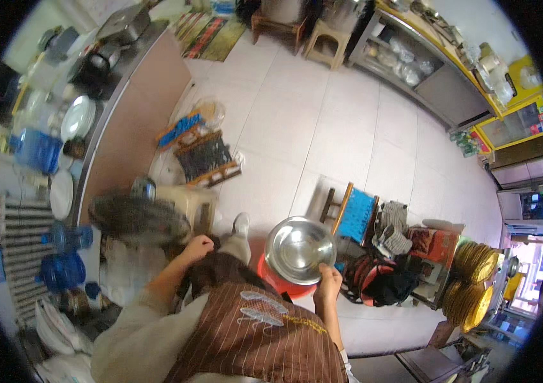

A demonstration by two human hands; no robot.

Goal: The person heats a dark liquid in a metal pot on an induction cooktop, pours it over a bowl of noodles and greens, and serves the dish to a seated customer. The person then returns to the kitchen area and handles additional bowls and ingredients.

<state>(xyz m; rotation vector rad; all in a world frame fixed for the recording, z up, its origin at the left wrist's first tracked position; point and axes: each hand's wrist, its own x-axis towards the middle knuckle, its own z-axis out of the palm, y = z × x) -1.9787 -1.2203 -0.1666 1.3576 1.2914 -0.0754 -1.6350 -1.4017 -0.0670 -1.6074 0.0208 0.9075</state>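
Observation:
A shiny metal basin (295, 246) is gripped at its near right rim by my right hand (329, 283). Nothing shows inside the basin. Below it, and partly hidden by it, is a red plastic basin (283, 281). My left hand (199, 249) is curled beside my lap with no object visible in it, close to a dark, blurred round thing (139, 218) and a cream plastic stool (199, 203). A brown striped apron (262, 335) covers my front.
A folding stool with a blue woven seat (355, 215) stands beyond the metal basin. More low stools (206, 160) are at the left near a counter (132, 110). Bags (386, 282) and stacks of round yellow trays (467, 306) lie at the right.

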